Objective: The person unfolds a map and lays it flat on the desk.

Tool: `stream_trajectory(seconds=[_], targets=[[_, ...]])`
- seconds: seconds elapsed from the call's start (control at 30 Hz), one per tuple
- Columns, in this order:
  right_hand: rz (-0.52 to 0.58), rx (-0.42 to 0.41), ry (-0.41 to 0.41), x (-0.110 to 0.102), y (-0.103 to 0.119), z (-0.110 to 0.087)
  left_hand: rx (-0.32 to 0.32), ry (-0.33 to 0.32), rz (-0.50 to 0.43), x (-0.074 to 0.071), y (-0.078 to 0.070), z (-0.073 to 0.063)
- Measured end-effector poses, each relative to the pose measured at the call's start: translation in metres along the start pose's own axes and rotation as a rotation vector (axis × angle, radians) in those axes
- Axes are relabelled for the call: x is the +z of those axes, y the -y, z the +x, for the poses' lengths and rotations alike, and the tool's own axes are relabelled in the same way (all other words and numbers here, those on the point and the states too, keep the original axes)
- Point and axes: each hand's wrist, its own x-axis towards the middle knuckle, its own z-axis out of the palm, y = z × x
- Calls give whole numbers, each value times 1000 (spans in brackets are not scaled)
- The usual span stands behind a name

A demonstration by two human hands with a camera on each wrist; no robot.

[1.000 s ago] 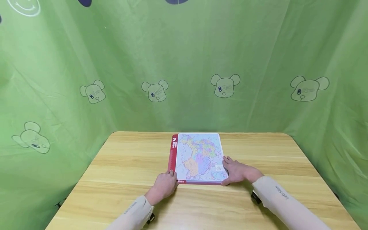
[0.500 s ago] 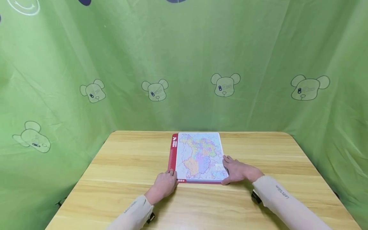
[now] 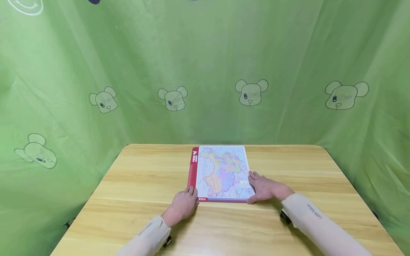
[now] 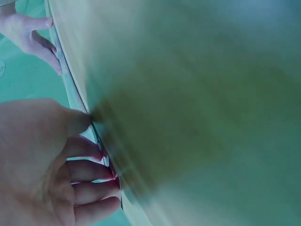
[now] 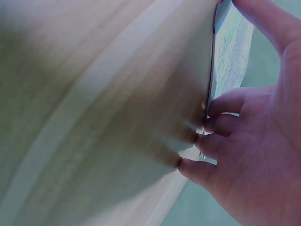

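Observation:
A flat rectangular map board lies near the far edge of the table, its printed map turned sideways. Along its left side shows a red strip with white lettering, and the front shows a thin layered edge. Whether this is one piece or a stack, I cannot tell. My left hand touches the near left corner, thumb and fingers against the edges. At the near right corner is my right hand, its fingers spread along the right side and the thumb at the front edge. Both wrist views show fingertips down at the table surface.
The wooden table has rounded far corners. Green cloth printed with bear heads hangs behind and at both sides. Dark wrist straps show under the light sleeves.
Both hands stay at the same corners of the map board. The whole scene sits slightly higher in the head view, as if the camera tilted down a little.

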Motion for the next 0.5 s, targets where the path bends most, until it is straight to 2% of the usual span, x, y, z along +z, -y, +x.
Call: stream_trajectory(seconds=[0.1,0.17,0.5], targets=[[-1,-2,-7,-1,0,0,-16,83,-36,-1,-1,-2],[5,-4,-11,-2,0,1,-27,117,-53,-1,-2,-3],[39,13,-17,1,-1,1,-27,160,-62,0,-2,-5]])
